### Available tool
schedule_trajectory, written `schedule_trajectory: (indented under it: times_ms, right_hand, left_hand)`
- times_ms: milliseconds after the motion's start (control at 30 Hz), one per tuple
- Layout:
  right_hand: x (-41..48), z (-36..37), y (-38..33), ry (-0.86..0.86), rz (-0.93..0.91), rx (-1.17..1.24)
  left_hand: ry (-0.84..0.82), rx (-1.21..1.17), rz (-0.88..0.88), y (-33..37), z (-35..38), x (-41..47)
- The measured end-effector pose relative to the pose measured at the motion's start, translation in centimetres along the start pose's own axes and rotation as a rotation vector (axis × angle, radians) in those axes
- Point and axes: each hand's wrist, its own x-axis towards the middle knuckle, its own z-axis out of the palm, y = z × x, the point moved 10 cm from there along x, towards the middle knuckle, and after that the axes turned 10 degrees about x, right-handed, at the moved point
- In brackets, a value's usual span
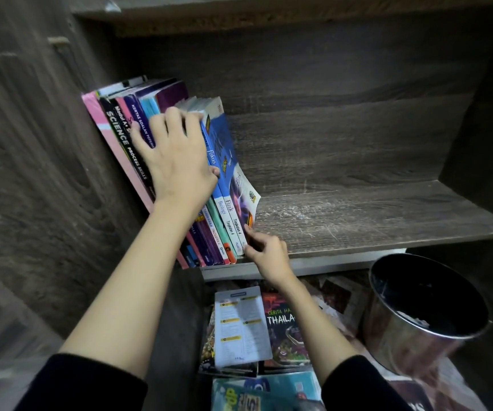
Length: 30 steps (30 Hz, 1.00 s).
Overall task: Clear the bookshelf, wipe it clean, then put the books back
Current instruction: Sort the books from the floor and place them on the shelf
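Pressing left grip (177, 161), spread flat, on row of books (120, 134); pinching Fizik book (234, 216), at row's right end, with right grip (266, 253)

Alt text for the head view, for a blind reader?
Left hand presses a row of leaning books on a wooden shelf; right hand pinches the outermost book at its lower edge. More books lie below, beside a metal bin.

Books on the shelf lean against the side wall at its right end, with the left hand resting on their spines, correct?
Not quite: the head view shows the books at the left end of the shelf, not the right. They do lean against the side wall, the left hand resting on their spines.
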Motion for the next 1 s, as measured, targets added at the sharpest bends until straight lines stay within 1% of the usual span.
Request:
schedule_trajectory:
  times_ms: [100, 167, 267, 333, 367, 433, 533, 633, 767, 1000]
  right_hand:
    - [-0.5, 0.1, -0.3, 0.03, 0.002, -0.055]
    - [-0.8, 0.1, -0.8, 0.021, 0.004, -0.115]
    - [-1.7, -0.4, -2.1, -0.028, -0.003, -0.243]
    - [-2.3, -1.4, -2.9, -0.012, -0.016, -0.333]
    - [-2.7, -2.1, -3.2, -0.001, -0.02, -0.388]
    - [-3.8, -3.1, -3.8, -0.007, 0.001, -0.504]
    - [-5.3, -4.2, -4.2, -0.063, 0.04, -0.638]
    - [-7.1, -5.2, -4.2, -0.128, 0.074, -0.738]
    - [-9.7, -6.5, -2.7, -0.194, 0.127, -0.805]
    - [-12.0, -7.2, 2.0, -0.276, 0.195, -0.829]
  left_hand:
    - [0.011, -0.019, 0.016, 0.2, 0.1, -0.5]
    - [0.002, -0.029, 0.062, 0.6, 0.5, -1.5]
    - [0.009, -0.006, 0.131, 1.0, 0.5, -3.9]
    - [0.029, -0.005, 0.179, 1.6, 0.4, -5.7]
    - [0.009, 0.008, 0.206, 1.9, 0.6, -6.6]
    - [-0.13, 0.018, 0.253, 2.5, 1.3, -8.2]
    - [-0.355, 0.025, 0.291, 3.3, 2.9, -10.1]
    - [-0.518, 0.046, 0.34, 4.2, 3.8, -12.0]
    - [-0.666, -0.004, 0.367, 5.1, 4.0, -15.3]
    - [-0.899, -0.075, 0.396, 6.3, 7.9, -19.7]
